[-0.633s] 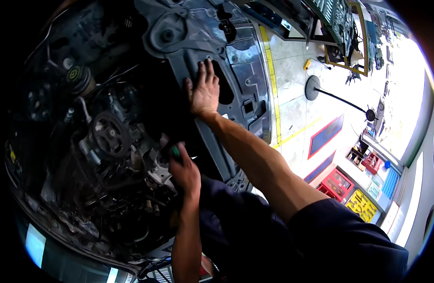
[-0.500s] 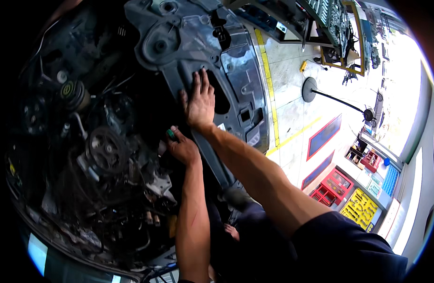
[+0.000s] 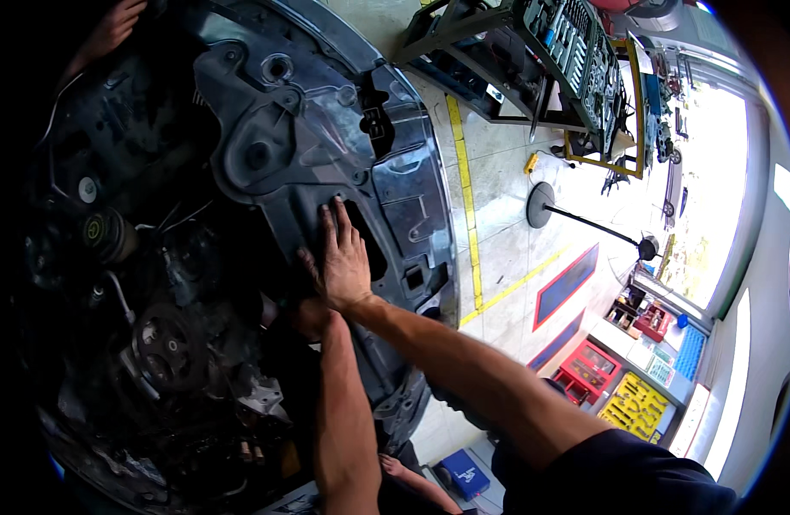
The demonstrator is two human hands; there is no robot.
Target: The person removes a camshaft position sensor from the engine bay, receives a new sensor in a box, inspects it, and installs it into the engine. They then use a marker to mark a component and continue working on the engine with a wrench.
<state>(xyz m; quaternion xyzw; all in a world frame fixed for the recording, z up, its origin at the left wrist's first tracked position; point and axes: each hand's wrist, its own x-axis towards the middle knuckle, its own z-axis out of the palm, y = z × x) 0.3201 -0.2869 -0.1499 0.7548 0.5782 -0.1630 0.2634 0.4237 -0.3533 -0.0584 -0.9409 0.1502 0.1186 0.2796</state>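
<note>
My right hand (image 3: 344, 268) lies flat on a dark grey metal panel (image 3: 326, 163) at the front of a vehicle's engine bay, its fingers stretched out beside an oblong opening. Just below and to its left, my left hand (image 3: 312, 319) reaches into the dark gap between the panel and the engine. Its fingers are in shadow, and what they hold, if anything, is hidden. A pale piece (image 3: 268, 311) shows near those fingers, too dim to name. Left of the hands are a large spoked pulley (image 3: 169, 345) and a round black cap (image 3: 94, 229) with a yellowish emblem.
Another person's hand (image 3: 116, 30) is at the upper left; another hand (image 3: 393, 466) shows at the bottom. A tool cart (image 3: 575, 64) with sockets stands upper right. A round-based stand (image 3: 541, 204), a red cabinet (image 3: 590, 369) and a blue case (image 3: 465, 474) are on the right.
My view has shifted, so the panel sits lower and further left. My left hand has gone deeper into the gap; the green piece at its thumb is out of sight. My right hand stays on the panel.
</note>
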